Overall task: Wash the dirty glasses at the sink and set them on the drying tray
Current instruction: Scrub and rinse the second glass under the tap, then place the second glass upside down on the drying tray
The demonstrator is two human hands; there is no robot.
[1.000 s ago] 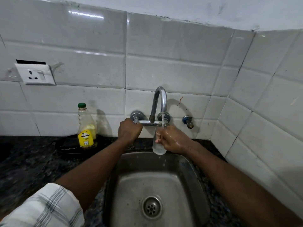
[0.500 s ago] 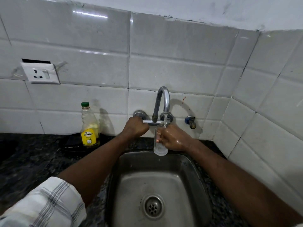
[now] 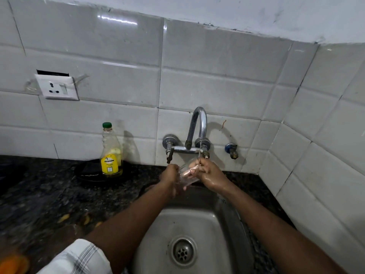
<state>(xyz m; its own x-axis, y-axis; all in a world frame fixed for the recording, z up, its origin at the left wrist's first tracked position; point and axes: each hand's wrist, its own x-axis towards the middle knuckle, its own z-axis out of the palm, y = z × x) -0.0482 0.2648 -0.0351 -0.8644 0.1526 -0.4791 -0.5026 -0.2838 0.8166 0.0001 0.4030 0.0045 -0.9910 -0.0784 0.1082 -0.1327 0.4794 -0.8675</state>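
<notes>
Both hands meet under the curved chrome wall tap (image 3: 197, 131), over the far rim of the stainless steel sink (image 3: 223, 224). Between them is a small clear drinking glass (image 3: 187, 172), tilted on its side, with a thin stream of water falling from the spout onto it. The right hand (image 3: 210, 173) has its grip around the glass from the right, fingers showing through the clear wall. The left hand (image 3: 170, 175) presses against the glass from the left; its grip seems to be closed on the base end, though blur and the glass itself hide exactly how the fingers lie.

By my judgement this is the rinse and rub step of washing: the glass is wet, under running water, and worked between two hands.

To the left of the grip, well apart on the dark speckled stone tabletop (image 3: 49, 194), stands a clear plastic bottle with a green cap and yellow label (image 3: 111, 153), likely dish liquid. Just above the grip are the tap's valve handles. Below and nearer the person lies the sink basin with its round drain (image 3: 183, 252).

No drying tray shows in this view, nor any other glasses. The next move calls for turning the glass so the water clears inside and out, tipping it empty over the basin, then carrying it off to the tray, wherever that stands. Wet glass in wet hands needs a firm hold.
</notes>
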